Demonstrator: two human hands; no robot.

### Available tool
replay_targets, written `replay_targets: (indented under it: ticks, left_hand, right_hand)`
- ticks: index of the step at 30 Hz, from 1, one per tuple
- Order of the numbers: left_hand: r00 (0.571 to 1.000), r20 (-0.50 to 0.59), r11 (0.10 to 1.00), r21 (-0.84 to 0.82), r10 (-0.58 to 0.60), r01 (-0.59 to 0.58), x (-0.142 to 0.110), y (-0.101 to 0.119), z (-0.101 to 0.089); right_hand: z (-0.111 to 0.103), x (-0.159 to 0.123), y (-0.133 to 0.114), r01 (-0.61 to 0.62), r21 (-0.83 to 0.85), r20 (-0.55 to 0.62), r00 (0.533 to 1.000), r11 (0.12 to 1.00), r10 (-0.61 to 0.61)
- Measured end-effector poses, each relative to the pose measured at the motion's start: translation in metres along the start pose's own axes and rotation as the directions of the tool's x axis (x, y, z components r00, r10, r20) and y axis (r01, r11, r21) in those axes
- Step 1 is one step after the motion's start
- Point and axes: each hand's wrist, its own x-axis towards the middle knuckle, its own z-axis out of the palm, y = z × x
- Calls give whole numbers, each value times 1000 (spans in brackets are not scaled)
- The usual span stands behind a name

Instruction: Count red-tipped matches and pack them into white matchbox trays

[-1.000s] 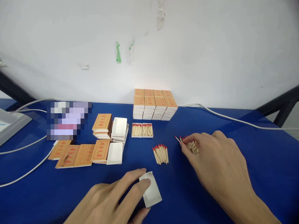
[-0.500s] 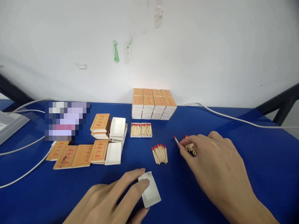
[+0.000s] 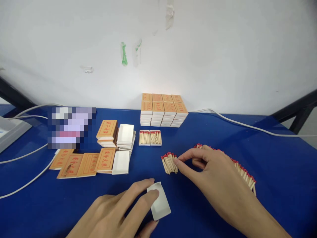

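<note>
My left hand point(image 3: 119, 211) grips a small white matchbox tray point(image 3: 162, 206) near the front of the table, one finger resting inside it. Beyond the tray lies a small bunch of red-tipped matches point(image 3: 168, 164), heads pointing away from me. At the bunch's right edge, my right hand point(image 3: 220, 181) has its thumb and forefinger pinched on a match, which is mostly hidden among the others. A larger spread of matches point(image 3: 245, 173) runs behind and to the right of that hand, partly covered by it.
Two filled matchbox trays point(image 3: 156, 138) sit in front of a block of stacked matchboxes point(image 3: 163, 112) by the wall. To the left are piled white trays point(image 3: 121, 162) and orange matchbox sleeves point(image 3: 106, 159). White cables point(image 3: 237, 125) cross the blue table point(image 3: 210, 218).
My right hand has moved left, carrying a match from the larger spread to the small bunch. More of the spread is uncovered. My left hand and its tray stay put.
</note>
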Motion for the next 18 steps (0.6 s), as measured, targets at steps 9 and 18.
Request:
replay_targets:
  ticks: [9, 18]
  left_hand:
    - [1000, 13, 1000, 3, -12, 12, 2, 0, -2]
    - [1000, 17, 1000, 0, -10, 10, 0, 0, 0]
  right_hand:
    - [-10, 6, 12, 114, -273, -159, 974, 955, -162]
    - [-10, 3, 27, 187, -590, -163, 925, 786, -343]
